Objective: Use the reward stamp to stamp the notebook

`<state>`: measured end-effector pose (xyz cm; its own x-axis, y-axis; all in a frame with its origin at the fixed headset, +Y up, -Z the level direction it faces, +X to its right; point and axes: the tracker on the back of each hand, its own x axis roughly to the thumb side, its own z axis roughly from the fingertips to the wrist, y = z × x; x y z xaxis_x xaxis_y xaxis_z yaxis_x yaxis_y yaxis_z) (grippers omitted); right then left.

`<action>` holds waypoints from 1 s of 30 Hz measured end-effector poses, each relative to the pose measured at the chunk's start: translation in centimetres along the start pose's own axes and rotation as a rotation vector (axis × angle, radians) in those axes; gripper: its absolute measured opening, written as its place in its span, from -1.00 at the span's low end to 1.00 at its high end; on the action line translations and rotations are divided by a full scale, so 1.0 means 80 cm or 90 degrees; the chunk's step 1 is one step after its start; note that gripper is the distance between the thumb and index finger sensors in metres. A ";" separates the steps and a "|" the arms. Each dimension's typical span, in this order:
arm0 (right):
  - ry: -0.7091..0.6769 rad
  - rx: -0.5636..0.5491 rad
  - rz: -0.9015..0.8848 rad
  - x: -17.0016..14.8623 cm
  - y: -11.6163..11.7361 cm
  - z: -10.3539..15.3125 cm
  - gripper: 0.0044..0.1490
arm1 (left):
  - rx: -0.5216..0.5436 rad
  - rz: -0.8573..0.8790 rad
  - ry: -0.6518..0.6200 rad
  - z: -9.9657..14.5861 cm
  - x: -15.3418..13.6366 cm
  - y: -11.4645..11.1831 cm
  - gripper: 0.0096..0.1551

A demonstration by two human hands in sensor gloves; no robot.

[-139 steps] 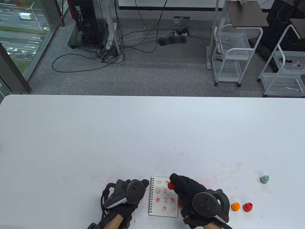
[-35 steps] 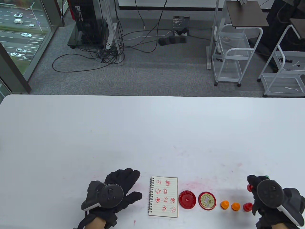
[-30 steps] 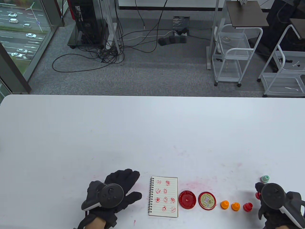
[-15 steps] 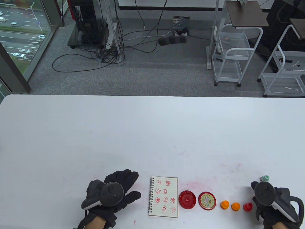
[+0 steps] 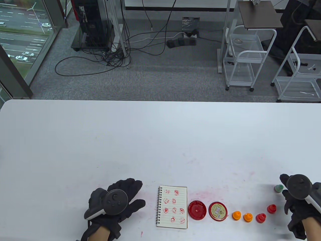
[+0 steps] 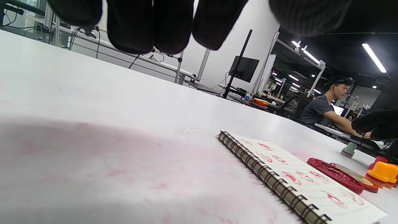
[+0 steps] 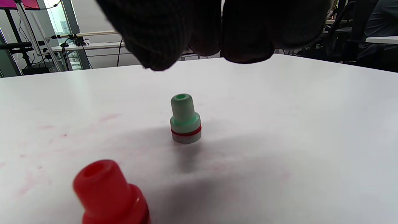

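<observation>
- Here, a spiral notebook is seen lying flat on the white table, its open page already marked with rows of red prints.
- The left hand is laid on the table to the left of the notebook, apart from it, with fingers spread and straight and nothing held.
- Just right of the notebook, an open red ink pad and its lid are set side by side.
- Further right, two orange stamps and a red stamp are lined up, with a second red stamp placed a little behind them.
- A green stamp is stood upright near the table's right end, apart from the others.
- The right hand is held above the green stamp; in the right wrist view its fingertips are seen hanging over the stamp without touching it, and nothing is gripped.
</observation>
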<state>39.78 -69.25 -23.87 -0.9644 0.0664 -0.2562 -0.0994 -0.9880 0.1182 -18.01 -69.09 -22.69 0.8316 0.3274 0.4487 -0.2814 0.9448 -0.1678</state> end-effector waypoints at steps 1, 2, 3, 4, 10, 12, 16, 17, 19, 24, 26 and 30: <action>0.000 0.014 0.003 0.001 0.006 -0.005 -0.23 | -0.001 -0.003 0.006 0.000 -0.001 0.000 -0.03; 0.001 0.024 0.006 0.001 0.011 -0.009 -0.21 | -0.002 -0.007 0.011 0.000 -0.001 -0.001 -0.03; -0.003 0.037 0.014 0.003 0.019 -0.015 -0.20 | -0.004 -0.014 0.016 -0.001 -0.002 -0.001 -0.03; -0.008 0.050 0.022 0.004 0.024 -0.020 -0.19 | -0.008 -0.015 0.020 -0.001 -0.003 -0.002 -0.03; -0.078 -0.054 0.123 0.010 0.043 -0.029 -0.41 | -0.012 -0.002 0.022 -0.002 -0.005 -0.005 -0.08; -0.089 -0.087 0.124 0.011 0.030 -0.021 -0.41 | -0.006 0.004 0.020 -0.002 -0.005 -0.005 -0.09; -0.105 -0.139 0.049 0.014 -0.016 0.000 -0.41 | -0.005 -0.001 0.010 -0.003 -0.002 -0.005 -0.09; -0.115 -0.161 0.023 0.017 -0.031 0.009 -0.41 | -0.005 -0.002 0.006 -0.003 0.001 -0.005 -0.09; -0.154 -0.194 -0.033 0.027 -0.057 0.028 -0.40 | 0.011 -0.001 -0.008 -0.002 0.005 -0.005 -0.10; -0.253 -0.253 -0.160 0.071 -0.089 0.071 -0.39 | 0.128 0.093 -0.069 0.006 0.022 0.007 -0.15; -0.289 -0.270 -0.216 0.098 -0.090 0.085 -0.37 | 0.158 0.116 -0.082 0.009 0.026 0.011 -0.15; -0.356 -0.278 -0.298 0.160 -0.081 0.101 -0.35 | 0.174 0.156 -0.097 0.011 0.030 0.014 -0.14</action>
<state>26.09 -60.87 -20.13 -0.8383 0.4267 0.3392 -0.5251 -0.7994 -0.2921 -16.73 -67.25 -21.00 0.6489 0.5226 0.5530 -0.5967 0.8005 -0.0562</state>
